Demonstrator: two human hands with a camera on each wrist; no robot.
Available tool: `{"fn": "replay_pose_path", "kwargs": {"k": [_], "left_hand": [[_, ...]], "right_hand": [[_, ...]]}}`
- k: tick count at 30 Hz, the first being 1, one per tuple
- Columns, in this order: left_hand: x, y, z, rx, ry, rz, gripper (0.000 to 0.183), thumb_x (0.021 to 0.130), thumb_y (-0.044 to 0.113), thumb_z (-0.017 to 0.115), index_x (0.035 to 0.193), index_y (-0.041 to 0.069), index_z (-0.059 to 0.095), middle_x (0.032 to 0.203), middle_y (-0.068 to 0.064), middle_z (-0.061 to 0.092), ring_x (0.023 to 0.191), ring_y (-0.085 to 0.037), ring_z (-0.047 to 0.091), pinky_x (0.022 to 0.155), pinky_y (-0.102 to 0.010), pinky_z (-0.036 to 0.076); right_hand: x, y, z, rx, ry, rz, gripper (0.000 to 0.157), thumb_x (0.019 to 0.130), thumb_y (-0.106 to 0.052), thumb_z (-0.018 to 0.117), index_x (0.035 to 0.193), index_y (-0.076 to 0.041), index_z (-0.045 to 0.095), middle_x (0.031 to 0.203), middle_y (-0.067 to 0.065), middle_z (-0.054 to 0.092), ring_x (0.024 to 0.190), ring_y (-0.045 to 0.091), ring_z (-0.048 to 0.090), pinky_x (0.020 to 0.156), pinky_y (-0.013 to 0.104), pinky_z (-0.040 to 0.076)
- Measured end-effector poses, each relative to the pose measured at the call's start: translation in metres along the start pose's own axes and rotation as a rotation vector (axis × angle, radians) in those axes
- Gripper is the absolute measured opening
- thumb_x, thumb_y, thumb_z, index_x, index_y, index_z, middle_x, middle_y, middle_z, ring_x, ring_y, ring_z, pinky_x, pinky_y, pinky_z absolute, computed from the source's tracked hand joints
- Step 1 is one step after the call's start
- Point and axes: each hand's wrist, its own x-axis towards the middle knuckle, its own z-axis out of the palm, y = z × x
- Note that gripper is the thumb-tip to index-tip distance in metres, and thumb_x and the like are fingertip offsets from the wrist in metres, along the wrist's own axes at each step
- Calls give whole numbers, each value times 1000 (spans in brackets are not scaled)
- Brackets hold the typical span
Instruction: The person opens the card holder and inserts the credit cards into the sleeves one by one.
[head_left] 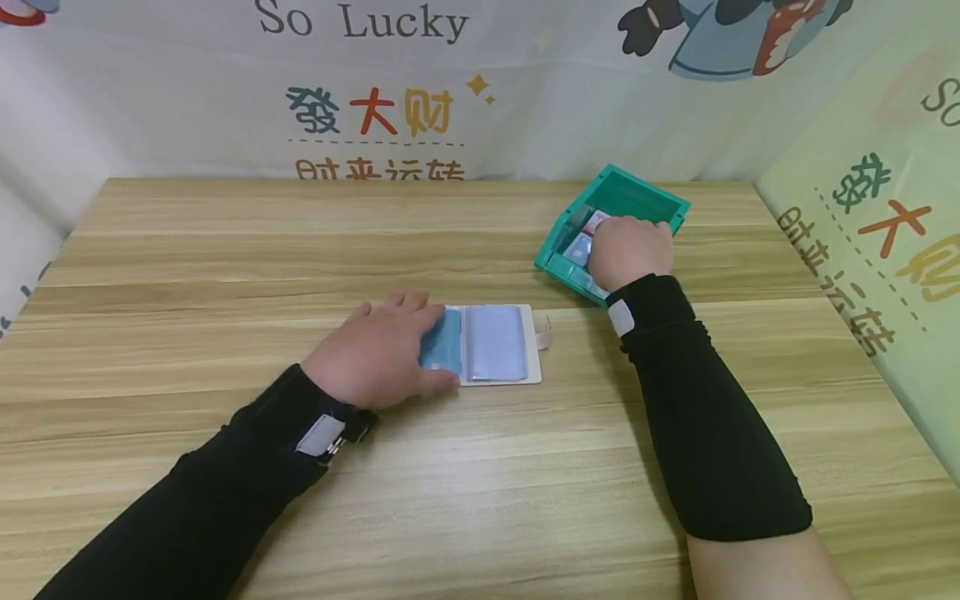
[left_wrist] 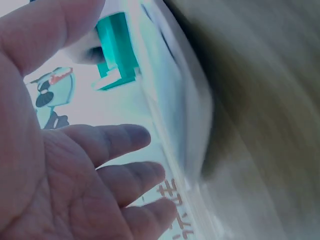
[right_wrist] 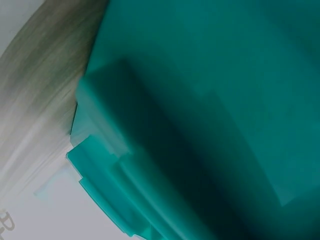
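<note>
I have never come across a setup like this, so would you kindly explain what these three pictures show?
There is no machine here: a person works with two bare hands and wears three cameras. The wide picture looks down from the head; the two close-ups come from the left and right wrists. On the table lie an open album and a green bin with what look like cards inside. The left hand reaches over the album's left side, fingers extended rather than gripping. The right hand reaches into the bin; its fingertips are hidden, so I cannot tell whether it holds anything.
</note>
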Motion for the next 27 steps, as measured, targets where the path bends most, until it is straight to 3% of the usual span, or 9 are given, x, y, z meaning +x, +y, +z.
{"fn": "replay_pose_path", "kwargs": {"k": [11,27], "left_hand": [[-4,3,1,-47,-42,32,87,79,62,62,143,9,38,146,-14,33,129,-29,29,102,-52,31],[-3,2,2,-27,-41,38,84,80,63,60,141,10,41,146,-13,34,129,-28,30,101,-51,33]], "right_hand": [[1,0,0,21,45,28,30,94,-14,45,117,3,56,102,22,58,91,38,50,88,55,37],[3,2,3,72,115,58,32,96,-14,42,121,4,54,105,23,58,94,40,51,88,55,38]]}}
